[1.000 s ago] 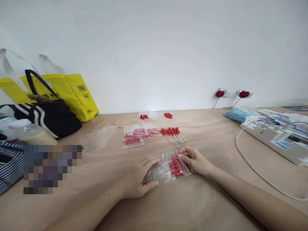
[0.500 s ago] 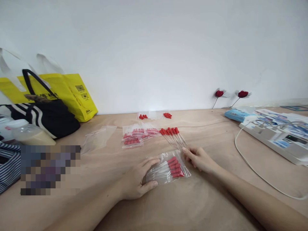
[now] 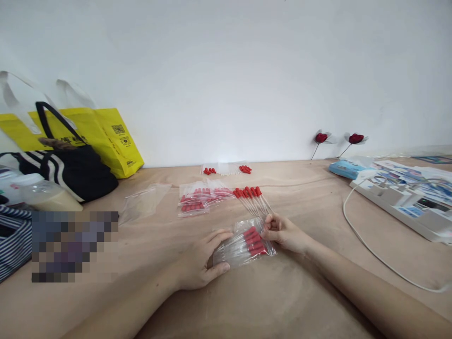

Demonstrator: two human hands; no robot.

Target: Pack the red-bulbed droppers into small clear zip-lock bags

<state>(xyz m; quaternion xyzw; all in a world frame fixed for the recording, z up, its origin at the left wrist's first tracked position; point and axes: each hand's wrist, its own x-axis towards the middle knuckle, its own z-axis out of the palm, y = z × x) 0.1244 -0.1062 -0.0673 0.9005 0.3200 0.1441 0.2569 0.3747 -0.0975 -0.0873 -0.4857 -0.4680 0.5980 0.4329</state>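
Observation:
A clear plastic bag (image 3: 233,252) with several red-tipped droppers (image 3: 253,241) inside lies on the table in front of me. My left hand (image 3: 208,259) rests at the bag's left end, thumb and fingers spread on either side of it. At the bag's right end, my right hand (image 3: 278,231) is closed, its thumb and forefinger pinching the edge. Just beyond it lie several loose droppers (image 3: 250,195) with red bulbs. Left of these is a pile of filled bags (image 3: 197,197).
Flat clear bags (image 3: 144,202) lie to the left, near a bottle (image 3: 49,195), a black bag (image 3: 84,174) and a yellow bag (image 3: 123,146). More red bulbs (image 3: 245,169) lie by the wall. A white power strip (image 3: 399,202) with its cable is at the right.
My right hand has shifted slightly left, and its fingers now overlap the bag's right edge. The bag has moved a little to the left. My left hand is nearly unchanged.

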